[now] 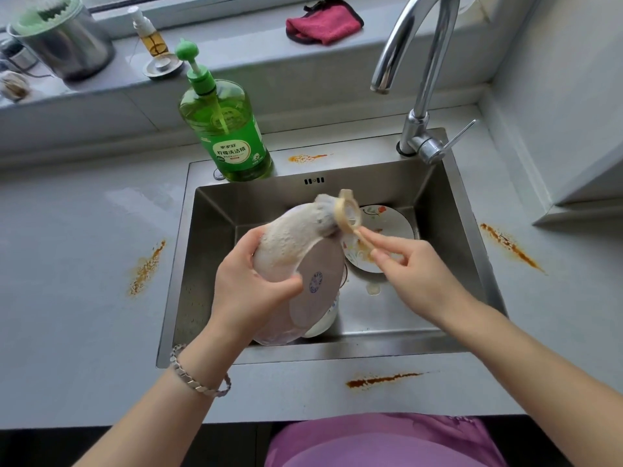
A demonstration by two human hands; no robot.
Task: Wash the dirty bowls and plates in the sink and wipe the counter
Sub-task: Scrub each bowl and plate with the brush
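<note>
– Steel sink [202,264] mid-frame. The bowl [317,281] is held up over it, tipped so its foot ring and blue stamp face the camera, with suds all over the outside. Anyone read the grip?

– Yeah. The left hand [249,284] comes in from the lower left, forearm angled up, with a bracelet [199,379] on the wrist. It's clamped round the bowl's left side: thumb [290,284] lies across the base and the fingers wrap behind, out of sight.

– And the other one?

– The right hand [414,267] reaches in from the lower right, wrist roughly level. It's pinching the wooden handle of a brush [347,214] between thumb and forefinger, other fingers loosely curled. The brush's grey head sits against the bowl's upper rim, right of centre.

– Anything else waiting in there?

– A flowered plate [387,220] with orange smears leans against the back right wall of the sink, behind the brush. A second white dish [323,323] sits on the sink floor under the held bowl; can't tell what kind.

– Counter?

– The counter [84,298] has orange stains: one left of the sink [146,269], one right [512,246], one along the front edge [381,380] and a small one on the back ledge [305,158]. A green soap bottle [232,136] stands on that ledge's left side, the tap [424,62] is at upper right, and a red cloth [323,23] lies on the sill up top.
</note>
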